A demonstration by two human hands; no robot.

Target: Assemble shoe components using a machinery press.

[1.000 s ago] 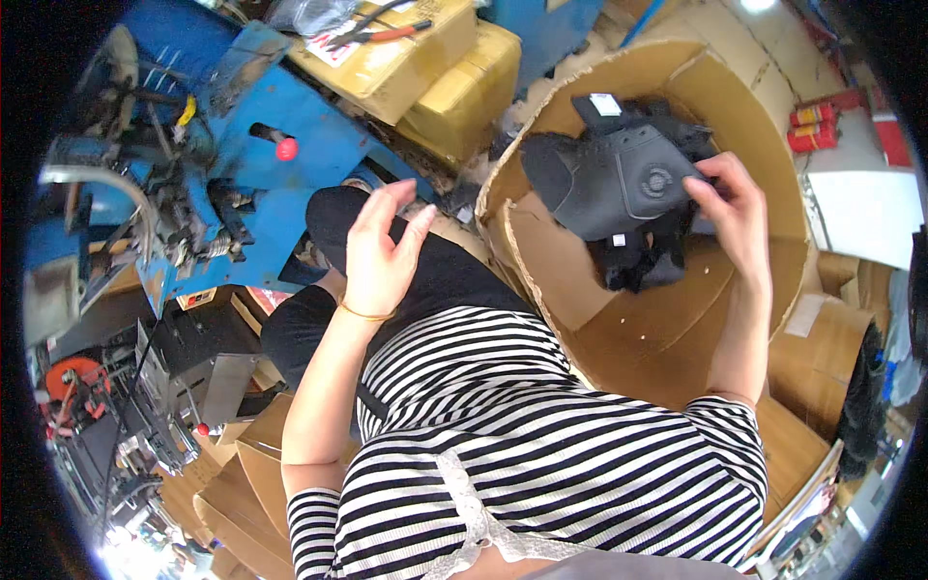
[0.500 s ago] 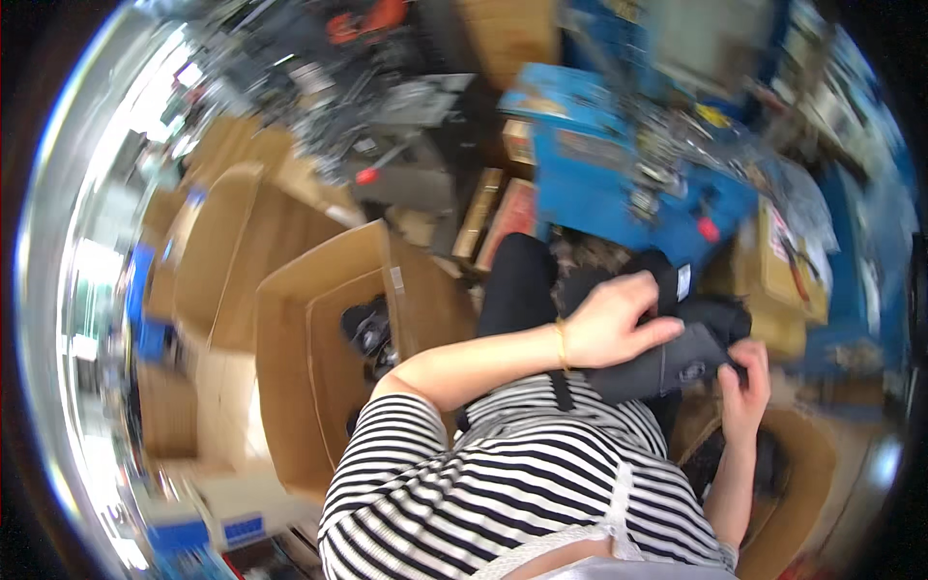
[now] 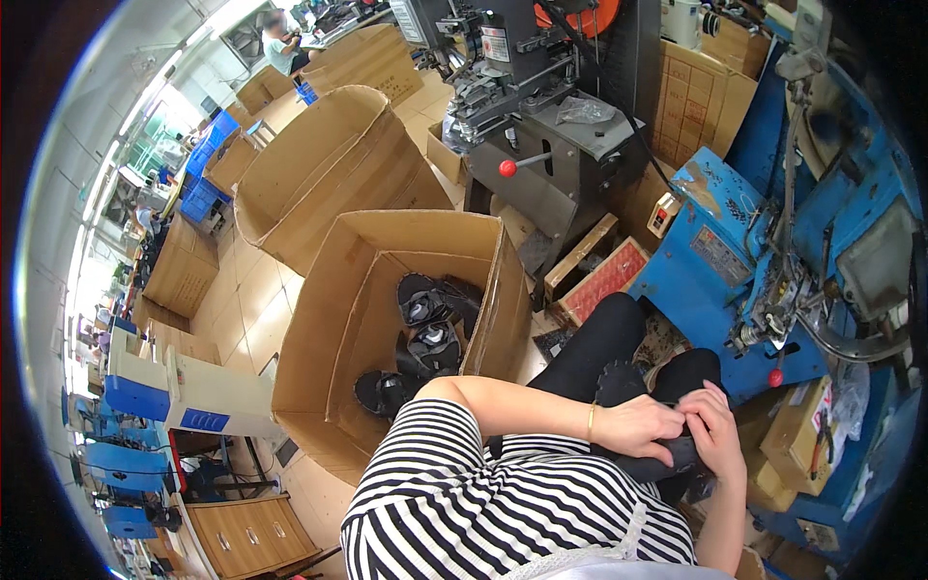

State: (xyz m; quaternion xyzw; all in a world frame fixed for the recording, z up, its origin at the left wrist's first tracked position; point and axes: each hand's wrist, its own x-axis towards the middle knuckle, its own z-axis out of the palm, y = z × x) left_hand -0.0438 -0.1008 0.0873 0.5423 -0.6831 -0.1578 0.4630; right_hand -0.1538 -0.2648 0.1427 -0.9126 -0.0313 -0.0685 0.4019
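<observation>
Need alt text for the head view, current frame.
A bare left hand and right hand sit close together on a black piece. To their left, an open cardboard box holds black items; to their right stands a blue machine.

Black piece [image 3: 619, 385], lower right — partly hidden behind left hand [image 3: 633, 427], right hand [image 3: 713, 431]. Orange disc [image 3: 592, 17], top edge — cut off. Person [image 3: 279, 45], upper left: too small for detail.
</observation>
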